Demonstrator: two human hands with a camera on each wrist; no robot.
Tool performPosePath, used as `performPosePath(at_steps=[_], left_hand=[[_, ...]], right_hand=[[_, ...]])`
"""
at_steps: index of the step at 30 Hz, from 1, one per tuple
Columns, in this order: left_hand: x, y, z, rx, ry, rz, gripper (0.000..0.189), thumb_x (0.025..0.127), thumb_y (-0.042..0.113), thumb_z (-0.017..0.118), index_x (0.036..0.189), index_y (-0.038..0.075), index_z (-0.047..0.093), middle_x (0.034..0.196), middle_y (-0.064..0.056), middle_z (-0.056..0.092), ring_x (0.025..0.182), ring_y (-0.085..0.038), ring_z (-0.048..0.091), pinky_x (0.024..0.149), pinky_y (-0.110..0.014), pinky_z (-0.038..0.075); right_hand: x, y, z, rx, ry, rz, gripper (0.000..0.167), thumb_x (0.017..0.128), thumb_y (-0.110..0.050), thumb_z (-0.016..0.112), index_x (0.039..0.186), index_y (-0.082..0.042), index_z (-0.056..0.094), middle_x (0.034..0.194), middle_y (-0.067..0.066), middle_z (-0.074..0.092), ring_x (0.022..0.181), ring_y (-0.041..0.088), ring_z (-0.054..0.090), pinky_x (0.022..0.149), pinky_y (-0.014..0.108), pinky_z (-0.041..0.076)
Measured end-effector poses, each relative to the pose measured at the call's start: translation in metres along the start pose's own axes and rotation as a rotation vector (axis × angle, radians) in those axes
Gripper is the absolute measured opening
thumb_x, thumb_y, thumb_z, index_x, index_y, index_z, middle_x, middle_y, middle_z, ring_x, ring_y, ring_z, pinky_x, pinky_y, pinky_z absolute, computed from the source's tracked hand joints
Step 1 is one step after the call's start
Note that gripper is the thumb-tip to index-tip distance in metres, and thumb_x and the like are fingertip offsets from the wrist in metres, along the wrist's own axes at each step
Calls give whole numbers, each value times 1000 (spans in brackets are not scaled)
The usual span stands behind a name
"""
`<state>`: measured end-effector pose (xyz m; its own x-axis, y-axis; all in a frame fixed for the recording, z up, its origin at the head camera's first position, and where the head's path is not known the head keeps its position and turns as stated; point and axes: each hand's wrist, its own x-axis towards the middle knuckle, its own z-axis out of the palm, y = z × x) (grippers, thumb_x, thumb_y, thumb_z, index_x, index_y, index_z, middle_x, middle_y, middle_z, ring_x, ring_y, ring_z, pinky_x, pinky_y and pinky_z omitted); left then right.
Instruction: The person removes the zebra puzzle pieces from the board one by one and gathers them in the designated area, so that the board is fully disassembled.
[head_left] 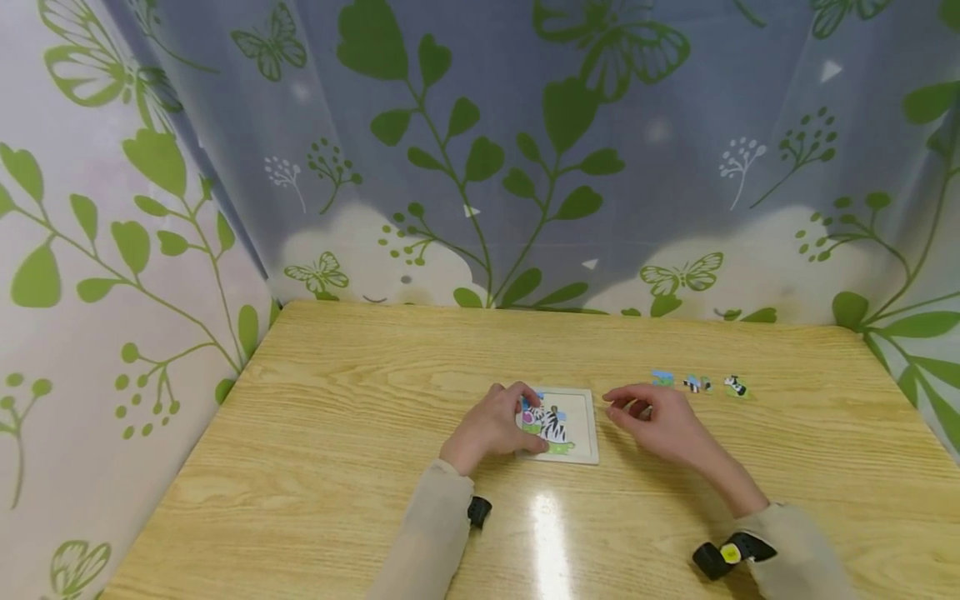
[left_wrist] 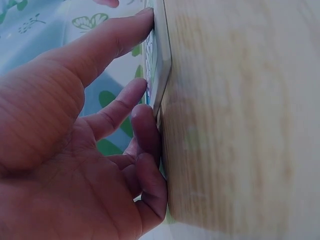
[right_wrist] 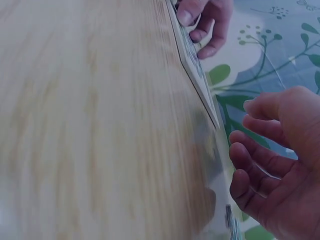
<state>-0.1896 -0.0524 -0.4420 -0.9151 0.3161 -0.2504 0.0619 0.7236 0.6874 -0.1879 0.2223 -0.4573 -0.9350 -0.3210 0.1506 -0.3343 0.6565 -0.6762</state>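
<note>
A small square puzzle board (head_left: pixel 587 425) with a pale frame lies on the table, partly filled with zebra-patterned pieces (head_left: pixel 553 427). My left hand (head_left: pixel 491 427) rests on its left side, thumb and forefinger spread apart and touching the face. In the left wrist view, the thumb (left_wrist: pixel 107 45) reaches the board (left_wrist: pixel 162 60), and the lower fingers bend beside its edge. To the right of the board, my right hand (head_left: pixel 663 421) hovers with loosely bent fingers. The right wrist view shows nothing between the fingers of that hand (right_wrist: pixel 280 165), which are apart from the board (right_wrist: pixel 192 67).
Beyond my right hand lie several loose puzzle pieces: a blue and green one (head_left: pixel 662 379), black-and-white ones (head_left: pixel 697 384), and one with a black-and-white animal (head_left: pixel 737 386). A patterned curtain (head_left: pixel 465 167) hangs behind the wooden table (head_left: pixel 337 400) and along its left side.
</note>
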Motion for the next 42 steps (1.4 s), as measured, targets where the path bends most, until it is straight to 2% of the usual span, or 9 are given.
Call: performPosePath(at_steps=[7,14,23,29,35,42], left_hand=[[2,-1,0,13,-6,-19,56,79,32,89,126,22,60,114,-5,51,92,-21,52,80,-35,44],[2,0,0,21,-10,-30,55,79,33,88,126,23,60,115,-5,52,93,-21,52,81,-36,44],[3,1,0,4,-13,-25,55,79,31,89,125,22,60,115,-5,51,93,-21,52,80,-35,44],[3,0,0,6,-14,-21,55,79,30,89,125,21,60,114,-6,52,93,-21,52,79,-35,44],[3,1,0,8,-15,-30,55,79,31,89,124,21,60,114,-6,51,91,-22,53,78,-35,44],[4,1,0,15,-10,-37,55,79,31,89,125,22,60,114,-6,52,92,-22,54,79,-35,45]], right_hand=[[8,-11,10,48,-33,-8,18,95,-15,72,112,-9,76,94,4,74,78,9,63,60,25,50],[14,-19,22,26,-59,-43,18,95,-14,72,112,-10,76,90,-1,72,76,6,62,65,24,50],[21,-24,35,30,-73,-91,17,94,-13,73,110,-8,76,88,0,71,67,3,55,60,22,47],[24,-27,37,9,-109,-85,22,93,-15,74,113,-7,75,90,4,67,65,6,50,57,24,43],[28,-28,40,-56,-145,-68,27,91,-22,78,115,-11,75,92,6,62,65,9,47,58,25,40],[31,-28,41,-61,-172,-38,25,91,-24,77,113,-14,74,94,7,61,69,12,48,60,28,39]])
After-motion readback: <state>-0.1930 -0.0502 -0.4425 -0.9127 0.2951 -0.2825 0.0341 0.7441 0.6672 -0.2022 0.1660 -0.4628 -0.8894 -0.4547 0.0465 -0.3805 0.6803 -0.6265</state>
